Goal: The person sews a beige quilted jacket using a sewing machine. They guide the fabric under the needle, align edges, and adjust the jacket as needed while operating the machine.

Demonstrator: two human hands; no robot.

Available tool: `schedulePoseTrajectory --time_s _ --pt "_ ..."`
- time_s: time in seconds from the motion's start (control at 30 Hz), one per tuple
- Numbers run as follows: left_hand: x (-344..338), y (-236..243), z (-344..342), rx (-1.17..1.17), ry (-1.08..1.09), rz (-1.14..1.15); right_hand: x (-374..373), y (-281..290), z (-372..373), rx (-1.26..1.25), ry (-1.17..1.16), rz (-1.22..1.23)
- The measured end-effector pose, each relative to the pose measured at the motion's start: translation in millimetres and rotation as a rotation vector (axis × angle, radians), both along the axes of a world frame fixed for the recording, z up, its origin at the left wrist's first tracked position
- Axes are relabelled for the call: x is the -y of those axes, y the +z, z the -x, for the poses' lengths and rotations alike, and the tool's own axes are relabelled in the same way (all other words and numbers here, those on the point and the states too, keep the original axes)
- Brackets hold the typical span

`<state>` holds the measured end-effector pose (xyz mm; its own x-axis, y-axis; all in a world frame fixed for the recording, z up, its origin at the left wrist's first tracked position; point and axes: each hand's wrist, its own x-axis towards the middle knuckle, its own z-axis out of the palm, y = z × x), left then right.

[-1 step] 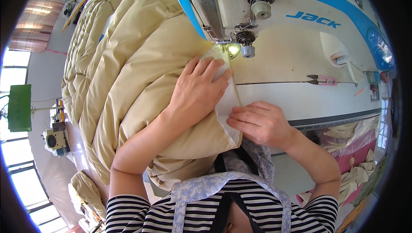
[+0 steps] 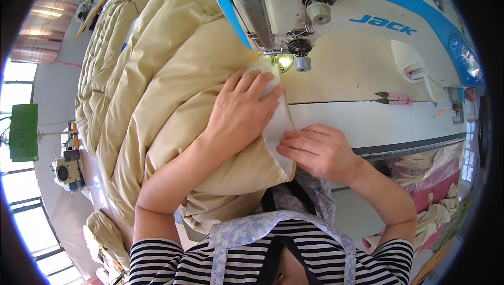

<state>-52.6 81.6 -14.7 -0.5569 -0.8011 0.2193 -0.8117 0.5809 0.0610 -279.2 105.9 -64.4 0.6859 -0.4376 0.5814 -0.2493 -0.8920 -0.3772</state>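
Note:
A large puffy beige quilted piece spreads over the left and middle of the sewing table. Along its right edge runs a white fabric strip, which leads up under the presser foot of the white and blue sewing machine. My left hand lies flat on the beige fabric and the strip, fingers stretched out just below the lit needle area. Lower down, my right hand pinches the strip's edge between thumb and fingers. The needle tip is too small to make out.
Pink-handled thread snips lie on the table to the right of the needle. A ruler strip follows the table's front edge. Beyond it, fabric pieces are heaped at the lower right. Another machine stands at the far left.

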Motion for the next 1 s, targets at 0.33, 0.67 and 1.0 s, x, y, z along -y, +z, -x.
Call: schedulePoseTrajectory --time_s 0.33,0.67,1.0 --pt "3.1 1.1 -2.6 -0.019 -0.025 -0.004 -1.7 2.4 0.0 -0.035 -0.010 0.016" --pt "9.4 0.7 -5.4 -0.016 -0.035 0.028 2.1 4.2 -0.7 -0.061 -0.007 0.014" --pt "28.9 1.5 -9.5 -0.003 -0.023 0.071 11.7 2.9 -7.9 -0.032 -0.046 0.076"
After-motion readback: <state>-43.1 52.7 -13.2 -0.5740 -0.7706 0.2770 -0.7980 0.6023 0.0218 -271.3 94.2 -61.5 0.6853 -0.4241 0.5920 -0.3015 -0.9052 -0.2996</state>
